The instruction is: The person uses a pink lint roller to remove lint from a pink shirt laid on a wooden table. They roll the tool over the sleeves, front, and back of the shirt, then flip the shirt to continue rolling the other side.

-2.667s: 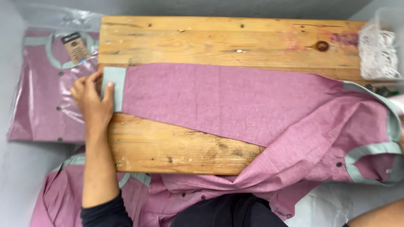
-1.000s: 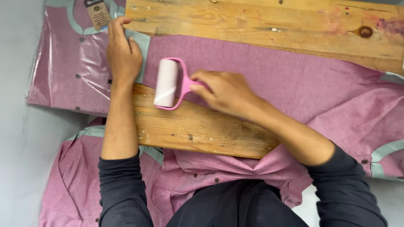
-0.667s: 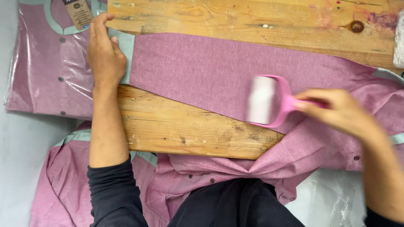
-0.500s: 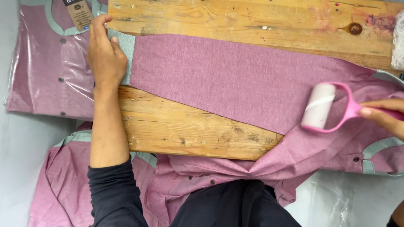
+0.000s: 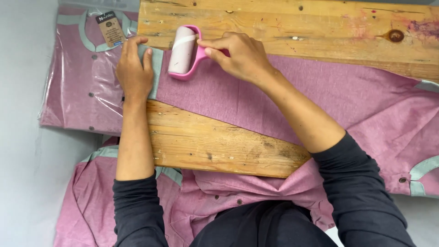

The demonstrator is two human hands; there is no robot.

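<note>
Worn wooden board [image 5: 283, 23], pale grey floor [image 5: 23, 137], soft even light

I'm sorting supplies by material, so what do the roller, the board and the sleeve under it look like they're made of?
Lint roller: glossy pink frame, likely moulded plastic; pale roll, probably sticky paper. Board: bare wood, with visible grain, knots and stains, unvarnished by the look. Sleeve: matte pink woven cloth, maybe cotton, with a grey-green cuff. The right hand holds the roller; the left hand pins the cuff.

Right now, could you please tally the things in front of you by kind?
Pink shirts: 3 — one across the board, one bagged in plastic, one below the board
Lint rollers: 1, in the right hand
Wooden boards: 1
Card tags: 1
Total: 6
</note>
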